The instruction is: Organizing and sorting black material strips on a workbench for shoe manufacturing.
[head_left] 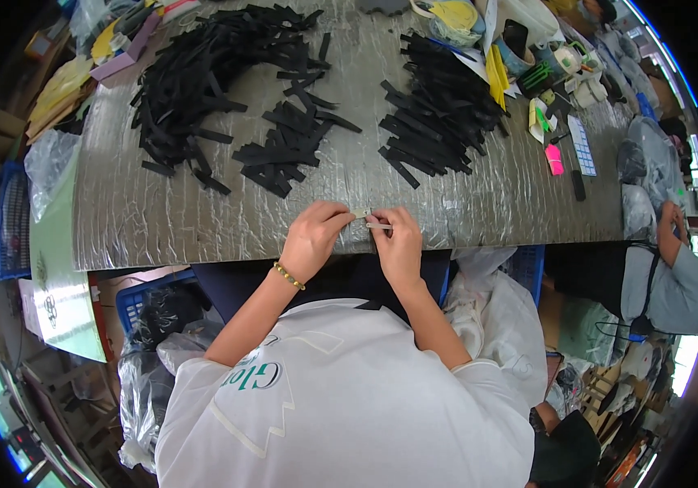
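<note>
At the near edge of a worktable [512, 207] w/ a grey, crinkled cover, a person in a white tee [349, 398] handles small parts, both forearms reaching fwd. Clear plastic bags [141, 398] sit low at left; a white bag [508, 325] bulges at right. Over the table's near side, approx. ctr., the L hand [312, 236], a beaded bracelet [288, 276] at its wrist, has thumb & fingers drawn tog. in a pinch on a small pale piece [361, 213]. Just beside it, the R hand [399, 244] is curled, thumb & fingertips closed on a slim pale strip [379, 226]; too small to tell if the two are joined. Farther on, apart from the hands, flat black strips lie in 3 lots: a small loose heap [284, 150] left of ctr., a big tangled pile [186, 89] at far left & a more evenly laid pile [442, 114] at right. Past that pile, on the right, are a pink item [555, 159] & a blue-&-white card [581, 145]. At far left, a lilac box [125, 50] stands nr. the table's corner.
</note>
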`<state>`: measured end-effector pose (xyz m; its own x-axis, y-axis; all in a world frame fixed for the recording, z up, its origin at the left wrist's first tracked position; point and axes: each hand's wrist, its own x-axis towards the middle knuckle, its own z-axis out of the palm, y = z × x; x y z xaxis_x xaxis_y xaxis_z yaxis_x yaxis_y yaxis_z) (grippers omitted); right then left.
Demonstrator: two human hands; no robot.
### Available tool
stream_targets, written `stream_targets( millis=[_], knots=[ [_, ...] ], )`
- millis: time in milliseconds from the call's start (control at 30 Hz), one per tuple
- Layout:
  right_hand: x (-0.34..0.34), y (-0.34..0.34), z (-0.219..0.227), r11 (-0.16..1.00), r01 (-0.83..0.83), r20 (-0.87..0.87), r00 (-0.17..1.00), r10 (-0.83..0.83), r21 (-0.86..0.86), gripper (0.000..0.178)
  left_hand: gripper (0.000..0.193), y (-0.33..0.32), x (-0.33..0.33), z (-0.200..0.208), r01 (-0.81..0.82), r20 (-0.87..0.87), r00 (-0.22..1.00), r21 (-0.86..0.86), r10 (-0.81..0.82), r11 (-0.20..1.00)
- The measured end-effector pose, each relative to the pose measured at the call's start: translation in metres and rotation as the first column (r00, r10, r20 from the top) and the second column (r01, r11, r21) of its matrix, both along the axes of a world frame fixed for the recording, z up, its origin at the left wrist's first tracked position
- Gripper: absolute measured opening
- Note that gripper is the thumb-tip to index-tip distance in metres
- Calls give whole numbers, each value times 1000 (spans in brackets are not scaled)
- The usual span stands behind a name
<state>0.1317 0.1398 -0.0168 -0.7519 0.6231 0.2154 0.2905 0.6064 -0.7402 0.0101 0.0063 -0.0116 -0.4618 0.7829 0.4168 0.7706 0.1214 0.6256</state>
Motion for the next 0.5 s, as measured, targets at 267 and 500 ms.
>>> stream_targets(
  millis=[267,500],
  knots=[
    [-1,25,18,988,-72,-76,995,63,-134,12,30,3,-3,-1,37,-35,999,-26,-38,999],
    [-2,43,9,549,-269,-366,928,-73,-791,55,32,4,-2,0,52,-69,996,-59,-56,997]
  ],
)
